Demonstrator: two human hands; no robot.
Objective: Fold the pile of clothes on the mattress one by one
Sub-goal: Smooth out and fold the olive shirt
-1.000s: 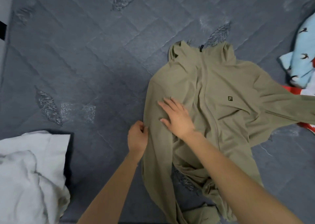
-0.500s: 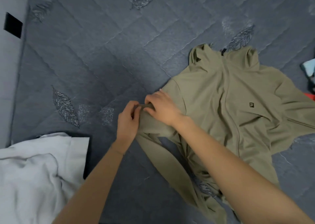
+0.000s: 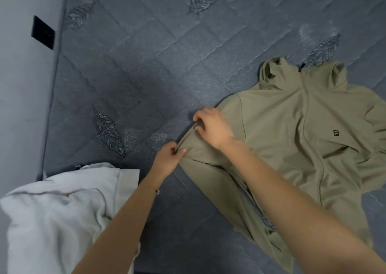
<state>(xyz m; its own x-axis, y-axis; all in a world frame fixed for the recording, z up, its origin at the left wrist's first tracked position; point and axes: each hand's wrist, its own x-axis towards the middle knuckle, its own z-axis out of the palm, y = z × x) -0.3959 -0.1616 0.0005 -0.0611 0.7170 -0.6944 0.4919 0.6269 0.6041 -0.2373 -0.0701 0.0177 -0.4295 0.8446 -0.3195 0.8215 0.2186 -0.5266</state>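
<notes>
Olive jacket (image 3: 292,140) lies spread on the grey mattress (image 3: 135,75), its near sleeve running toward the person, the left hand (image 3: 168,161) and right hand (image 3: 211,126) both pinching that sleeve's upper edge.

**Olive on slate blue**

The jacket (image 3: 292,148) pinched by the left grip (image 3: 167,159) and the right grip (image 3: 211,125) is plain olive-khaki. Its small black square logo (image 3: 335,133) sits well right of both. Beneath the grips, the mattress (image 3: 135,75) is dark slate blue, diamond-quilted, with silvery-grey stitched leaves (image 3: 108,134). Below-left of the left grip lies a plain white garment (image 3: 58,207). Far left, the pale grey wall (image 3: 20,96) carries a black plate (image 3: 42,32).
</notes>
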